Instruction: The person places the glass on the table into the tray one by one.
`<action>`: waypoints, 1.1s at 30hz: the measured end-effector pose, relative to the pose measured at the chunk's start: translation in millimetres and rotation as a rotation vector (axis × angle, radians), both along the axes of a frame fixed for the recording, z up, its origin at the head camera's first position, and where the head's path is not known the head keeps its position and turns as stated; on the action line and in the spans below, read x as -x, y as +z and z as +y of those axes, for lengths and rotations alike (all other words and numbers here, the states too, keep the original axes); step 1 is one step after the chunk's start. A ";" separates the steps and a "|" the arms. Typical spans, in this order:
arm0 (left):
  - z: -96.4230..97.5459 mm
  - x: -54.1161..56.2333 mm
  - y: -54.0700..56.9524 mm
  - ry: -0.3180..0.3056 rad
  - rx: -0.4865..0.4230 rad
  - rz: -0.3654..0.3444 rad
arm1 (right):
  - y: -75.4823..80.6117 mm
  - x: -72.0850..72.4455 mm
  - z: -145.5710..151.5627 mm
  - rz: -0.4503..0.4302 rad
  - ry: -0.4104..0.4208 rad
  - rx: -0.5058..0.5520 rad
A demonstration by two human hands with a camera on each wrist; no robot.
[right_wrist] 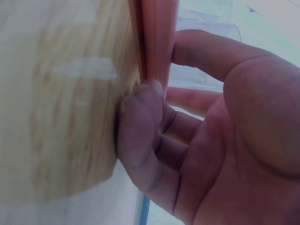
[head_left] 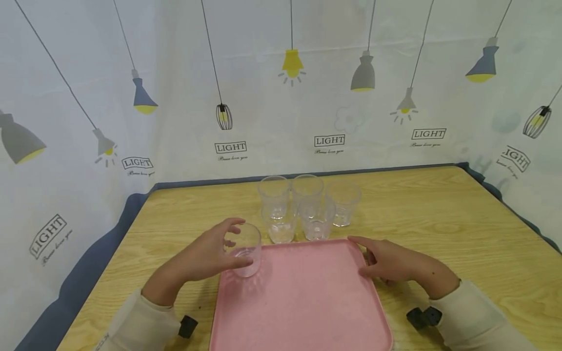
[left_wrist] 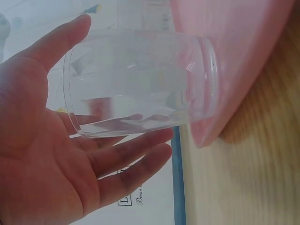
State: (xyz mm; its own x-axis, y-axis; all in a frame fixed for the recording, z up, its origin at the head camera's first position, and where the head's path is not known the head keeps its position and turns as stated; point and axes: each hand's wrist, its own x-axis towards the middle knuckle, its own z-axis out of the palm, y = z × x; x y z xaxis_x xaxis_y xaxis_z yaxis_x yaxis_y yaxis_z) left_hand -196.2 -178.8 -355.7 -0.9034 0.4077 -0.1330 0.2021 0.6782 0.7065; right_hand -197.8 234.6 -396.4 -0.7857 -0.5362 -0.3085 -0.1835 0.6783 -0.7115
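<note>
A clear plastic cup (head_left: 247,251) stands upright on the far left corner of a pink tray (head_left: 307,302). Around it is my left hand (head_left: 215,251), thumb in front, fingers spread on its left and far side. In the left wrist view the fingers of the left hand (left_wrist: 61,140) are fairly straight and loose about the cup (left_wrist: 140,84); firm contact does not show. At the tray's far right corner, my right hand (head_left: 391,261) grips the rim. The right wrist view shows the right hand (right_wrist: 211,126) with thumb and curled fingers on the tray edge (right_wrist: 159,42).
Several more clear cups (head_left: 281,226) stand upright, close together, just behind the tray's far edge. The wooden table (head_left: 461,219) extends to both sides. A white printed curtain (head_left: 272,112) hangs behind it and at the sides.
</note>
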 end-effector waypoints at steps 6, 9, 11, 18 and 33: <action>-0.3 0.4 -0.1 -0.009 0.018 -0.016 | 0.4 -0.8 -0.3 0.006 0.005 -0.002; -0.5 1.0 -0.4 -0.009 0.026 -0.023 | 0.3 -0.9 -0.4 0.007 -0.001 -0.009; -0.4 1.2 -0.2 -0.009 0.026 -0.029 | 0.2 -0.9 -0.5 0.006 -0.003 -0.007; -0.8 1.4 -1.3 -0.009 0.019 -0.022 | -0.8 0.5 -0.3 0.019 0.004 -0.009; -0.4 2.9 -1.7 0.006 0.015 -0.043 | -2.4 -0.4 0.3 0.070 0.014 -0.020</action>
State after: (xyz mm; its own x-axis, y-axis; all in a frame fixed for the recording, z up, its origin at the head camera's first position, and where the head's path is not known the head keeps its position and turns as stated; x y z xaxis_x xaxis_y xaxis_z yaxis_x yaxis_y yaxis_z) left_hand -199.1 -179.2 -357.4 -0.8990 0.4003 -0.1779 0.1679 0.6900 0.7041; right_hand -197.4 234.9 -398.9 -0.7982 -0.5417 -0.2635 -0.2423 0.6891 -0.6829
